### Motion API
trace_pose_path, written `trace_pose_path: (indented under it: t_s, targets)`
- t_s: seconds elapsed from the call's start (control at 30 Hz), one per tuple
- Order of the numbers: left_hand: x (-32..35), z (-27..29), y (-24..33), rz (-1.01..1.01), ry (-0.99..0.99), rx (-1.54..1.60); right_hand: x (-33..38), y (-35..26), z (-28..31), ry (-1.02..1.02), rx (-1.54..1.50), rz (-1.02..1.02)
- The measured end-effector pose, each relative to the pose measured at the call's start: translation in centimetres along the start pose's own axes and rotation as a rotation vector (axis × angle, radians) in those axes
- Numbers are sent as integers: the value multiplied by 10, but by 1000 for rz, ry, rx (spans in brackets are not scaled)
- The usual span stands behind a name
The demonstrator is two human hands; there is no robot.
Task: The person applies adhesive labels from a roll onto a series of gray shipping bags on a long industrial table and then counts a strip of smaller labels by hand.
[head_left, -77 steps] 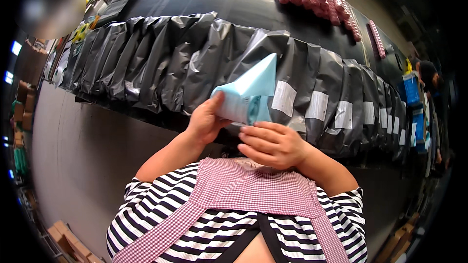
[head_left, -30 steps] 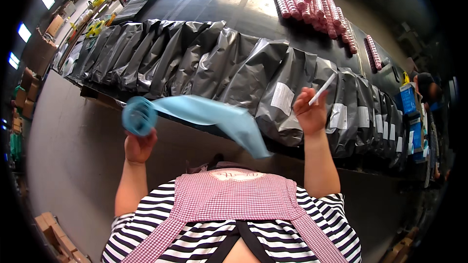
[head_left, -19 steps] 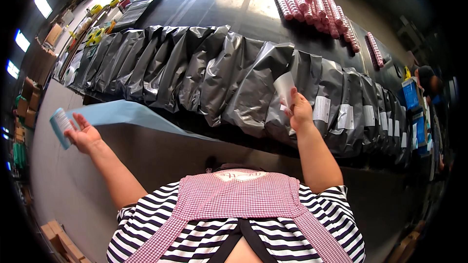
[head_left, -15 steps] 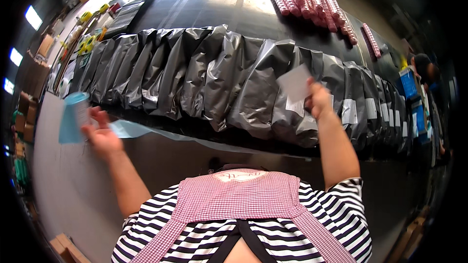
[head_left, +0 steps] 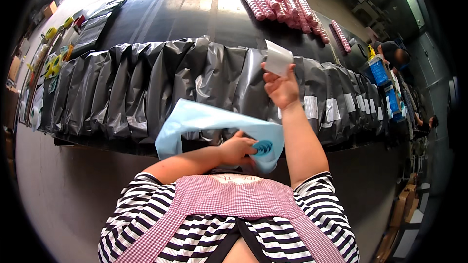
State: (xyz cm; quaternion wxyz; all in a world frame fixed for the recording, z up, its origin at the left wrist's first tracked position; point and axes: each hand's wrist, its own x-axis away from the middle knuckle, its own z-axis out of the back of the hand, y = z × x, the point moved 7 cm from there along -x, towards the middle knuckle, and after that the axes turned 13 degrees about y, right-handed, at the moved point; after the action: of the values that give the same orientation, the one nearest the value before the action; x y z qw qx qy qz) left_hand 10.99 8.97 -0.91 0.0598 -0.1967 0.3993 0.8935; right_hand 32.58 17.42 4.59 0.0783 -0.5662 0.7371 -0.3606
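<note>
My left hand [head_left: 238,149] is closed on a loosely coiled light blue roll [head_left: 266,153], held low in front of my apron. From the roll a wide light blue strip [head_left: 209,116] loops out to the left, in front of the bags. Higher up, my right hand [head_left: 282,89] holds a white label [head_left: 279,59] by its lower edge, above the row of dark grey plastic bags [head_left: 222,75]. The bags stand side by side along the table's near edge. White labels [head_left: 333,110] show on several bags at the right.
Pink-and-white patterned rolls [head_left: 282,7] lie piled on the black table [head_left: 195,12], with a single one [head_left: 341,36] farther right. Yellow tape rolls [head_left: 52,66] sit at the left end. Blue boxes [head_left: 379,70] stand at the right, near another person [head_left: 394,54].
My left hand has swung from the far left to the middle with the blue roll, its strip now looping upward. My right hand has raised the white label and moved it slightly left.
</note>
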Motion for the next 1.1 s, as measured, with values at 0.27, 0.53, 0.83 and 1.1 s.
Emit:
trace_pose_path:
  t_s: [0.27, 0.53, 0.83, 1.1]
  targets:
    - [-7, -21, 1, 68, 25, 281, -65, 33, 67, 231, 4, -139]
    - [-1, 54, 21, 87, 172, 233, -15, -34, 39, 488, 316, 186]
    - [137, 161, -57, 420, 1316, 1116, 89, -10, 11, 209, 717, 990]
    - [139, 166, -56, 476, 1400, 1125, 84, 45, 14, 12, 1373, 1150]
